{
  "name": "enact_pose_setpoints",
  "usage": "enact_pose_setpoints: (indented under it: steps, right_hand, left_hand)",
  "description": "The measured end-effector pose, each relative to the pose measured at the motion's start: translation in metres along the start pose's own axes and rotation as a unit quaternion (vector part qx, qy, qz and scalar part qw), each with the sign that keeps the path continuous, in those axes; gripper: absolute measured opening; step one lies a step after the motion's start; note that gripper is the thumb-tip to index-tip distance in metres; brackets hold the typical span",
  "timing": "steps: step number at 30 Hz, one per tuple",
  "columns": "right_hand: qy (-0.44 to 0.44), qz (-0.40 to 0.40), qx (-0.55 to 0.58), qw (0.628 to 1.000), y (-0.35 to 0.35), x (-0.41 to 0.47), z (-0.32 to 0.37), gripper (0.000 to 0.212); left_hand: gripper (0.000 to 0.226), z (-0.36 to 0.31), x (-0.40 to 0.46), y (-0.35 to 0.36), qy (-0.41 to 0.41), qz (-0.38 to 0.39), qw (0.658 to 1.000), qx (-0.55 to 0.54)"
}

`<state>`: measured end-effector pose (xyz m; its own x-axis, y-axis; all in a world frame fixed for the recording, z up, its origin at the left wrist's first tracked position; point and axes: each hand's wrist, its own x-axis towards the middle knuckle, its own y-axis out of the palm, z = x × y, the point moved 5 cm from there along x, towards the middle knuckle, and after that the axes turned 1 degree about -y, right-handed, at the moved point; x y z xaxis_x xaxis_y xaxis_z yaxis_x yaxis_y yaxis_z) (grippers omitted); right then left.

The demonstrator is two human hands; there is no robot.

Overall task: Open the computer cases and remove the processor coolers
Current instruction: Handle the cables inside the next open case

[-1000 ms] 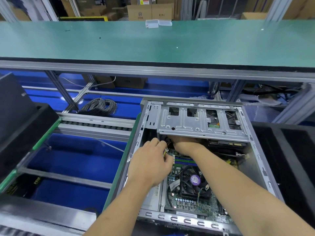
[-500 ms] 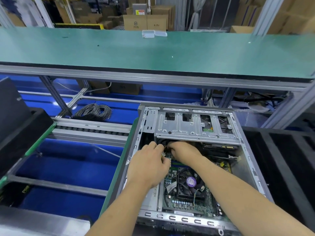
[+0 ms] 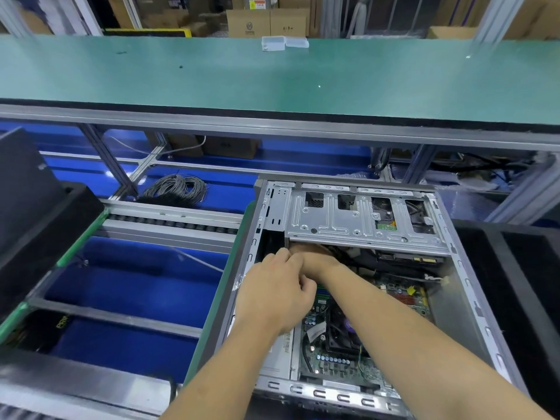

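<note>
An open grey computer case (image 3: 472, 301) lies on its side in front of me. Its silver drive cage (image 3: 360, 219) spans the far end. The black processor cooler (image 3: 341, 336) with a purple hub label sits on the motherboard, partly covered by my right forearm. My left hand (image 3: 275, 294) is inside the case just below the cage's left corner, fingers curled downward. What they hold is hidden. My right hand (image 3: 313, 256) touches it from the right, and its fingers reach under the cage edge out of sight.
Black cables and a drive (image 3: 409, 259) sit under the cage on the right. Black foam trays (image 3: 521, 286) stand to the right and another (image 3: 39, 219) to the left. A roller rail (image 3: 169, 222), a coil of grey cable (image 3: 177, 187) and a green bench (image 3: 272, 80) lie beyond.
Both hands have pushed a little farther up under the drive cage. The pale connector that showed between them is now covered by my fingers.
</note>
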<state>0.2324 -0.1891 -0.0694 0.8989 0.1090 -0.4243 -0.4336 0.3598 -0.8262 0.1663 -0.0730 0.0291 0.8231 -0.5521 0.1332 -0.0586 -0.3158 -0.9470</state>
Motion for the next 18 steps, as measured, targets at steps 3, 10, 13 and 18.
enact_pose_setpoints:
  steps: [3,10,13,18]
  right_hand:
    - [-0.005,0.016,-0.011,1.000,0.000,-0.004,-0.005,0.014]
    - [0.017,-0.040,-0.045,0.998,0.003,-0.013,0.010,0.017]
    - [0.029,0.009,-0.042,0.999,-0.014,-0.023,0.023,0.011]
    - [0.004,-0.095,-0.098,0.991,-0.034,-0.084,0.026,0.008]
  left_hand:
    - [0.022,0.000,0.001,0.000,0.001,0.001,1.000,0.003]
    - [0.028,0.002,0.000,-0.001,-0.003,-0.002,1.000,-0.006]
    - [0.025,0.000,0.001,-0.003,0.002,-0.001,1.000,-0.007]
    - [0.010,-0.002,0.001,-0.005,-0.003,0.004,1.000,-0.009]
